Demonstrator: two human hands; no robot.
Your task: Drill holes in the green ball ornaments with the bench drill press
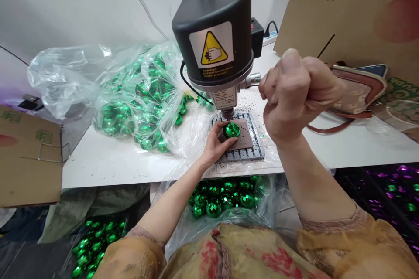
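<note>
Right hand (291,91) closest to camera, raised beside the drill (212,13), grip curled into a fist by the metal hub (252,80); can't tell what's inside it. Left hand (216,143) lower, grip clamped around the side of a green ball (232,130). Ball lies just right of the left palm, directly under the drill bit (230,120); round, faceted, no long axis. Left hand is nearer to it. Bit touching or just above: can't tell. Ball is over a brown board (247,135) on a slotted metal plate (255,153), near the front edge of the surface (98,165). Writing: warning label (212,50) on drill, yellow triangle with hand, "Attention:" readable, lines below too small. Nameplate (225,98) under that, unreadable. Cardboard box (353,22) by back right corner, green print, can't read. Clear bag (140,96) of green balls toward back left corner; brown-trimmed pouch (352,89) by right edge; other balls (214,207) below front edge.
</note>
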